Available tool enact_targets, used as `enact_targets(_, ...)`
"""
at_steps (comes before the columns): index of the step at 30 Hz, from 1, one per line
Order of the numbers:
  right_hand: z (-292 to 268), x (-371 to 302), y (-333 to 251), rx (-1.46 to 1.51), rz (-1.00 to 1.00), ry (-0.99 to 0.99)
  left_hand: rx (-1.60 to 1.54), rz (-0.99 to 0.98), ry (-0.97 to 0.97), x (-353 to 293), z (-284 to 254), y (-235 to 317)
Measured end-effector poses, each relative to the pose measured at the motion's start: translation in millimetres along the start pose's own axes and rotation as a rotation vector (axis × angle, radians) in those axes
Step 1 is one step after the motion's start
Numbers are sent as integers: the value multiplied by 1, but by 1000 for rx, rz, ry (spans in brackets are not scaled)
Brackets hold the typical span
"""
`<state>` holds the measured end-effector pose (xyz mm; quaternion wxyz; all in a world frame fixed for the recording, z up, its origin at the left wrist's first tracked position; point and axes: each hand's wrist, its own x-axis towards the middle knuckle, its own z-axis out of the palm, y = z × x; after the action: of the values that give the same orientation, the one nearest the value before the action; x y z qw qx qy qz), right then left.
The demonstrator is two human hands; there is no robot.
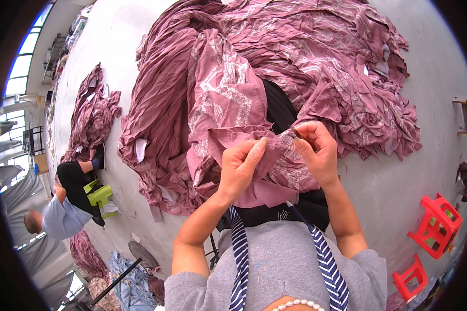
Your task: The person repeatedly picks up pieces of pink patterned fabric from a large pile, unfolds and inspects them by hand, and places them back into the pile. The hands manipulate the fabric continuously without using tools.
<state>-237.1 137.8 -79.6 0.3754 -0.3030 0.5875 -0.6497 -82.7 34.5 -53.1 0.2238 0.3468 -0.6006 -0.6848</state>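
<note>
A dusty-pink garment with pale lace zigzags is draped over my lap. Its gathered edge is pinched between the thumb and fingers of my left hand. Close by on the right, the thumb and bent fingers of my right hand are closed at the same piece of cloth. A small dark thing shows at those fingertips, too small to name. Between the two hands a stretch of lacy fabric is spread. My black trousers show behind the cloth.
A large heap of matching pink garments covers the floor ahead. On the left another person sits by a green stool, with a smaller pink pile beyond. Red plastic stools stand at right; blue cloth lies at lower left.
</note>
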Motion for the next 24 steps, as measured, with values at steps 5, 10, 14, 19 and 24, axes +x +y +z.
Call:
enact_targets(5,1,1,-11,10,46,-83,117,-6,-61,-7,16,-5)
enact_targets(10,-7,15,0,-134,45,31,289,137,-108,-12,24,-8)
enact_targets(14,-30,25,2,-193,-53,426,284,196,-65,-14,25,-12)
enact_targets(19,-12,-30,-1,-109,178,-57,238,250,-115,-15,29,-22)
enact_targets(24,12,-31,11,9,122,58,-189,-70,-213,-22,23,-23)
